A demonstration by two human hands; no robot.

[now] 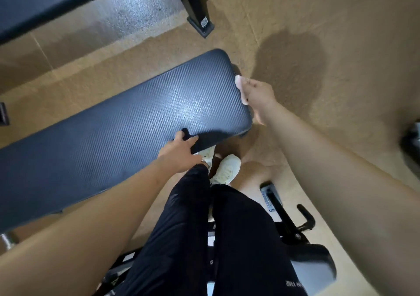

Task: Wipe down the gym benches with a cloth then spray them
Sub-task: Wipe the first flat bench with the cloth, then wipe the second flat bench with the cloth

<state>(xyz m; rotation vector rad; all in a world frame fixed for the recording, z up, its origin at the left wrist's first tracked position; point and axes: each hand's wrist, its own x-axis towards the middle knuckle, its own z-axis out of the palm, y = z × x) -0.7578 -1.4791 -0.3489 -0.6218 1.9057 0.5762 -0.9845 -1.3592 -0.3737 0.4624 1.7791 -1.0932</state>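
Observation:
A dark blue padded gym bench (pixel 118 127) runs from the lower left toward the upper middle, its ribbed top shining near the far end. My right hand (pixel 260 96) holds a pale pink cloth (pixel 241 86) pressed against the bench's right end edge. My left hand (pixel 179 152) grips the near long edge of the pad, thumb on top and fingers wrapped under. No spray bottle is in view.
A second dark bench (pixel 34 2) and a black frame foot (pixel 201 25) lie at the top left. A dark wet patch (pixel 291 72) marks the tan floor right of the bench. Black equipment parts (pixel 286 216) sit by my legs and white shoes (pixel 227 170).

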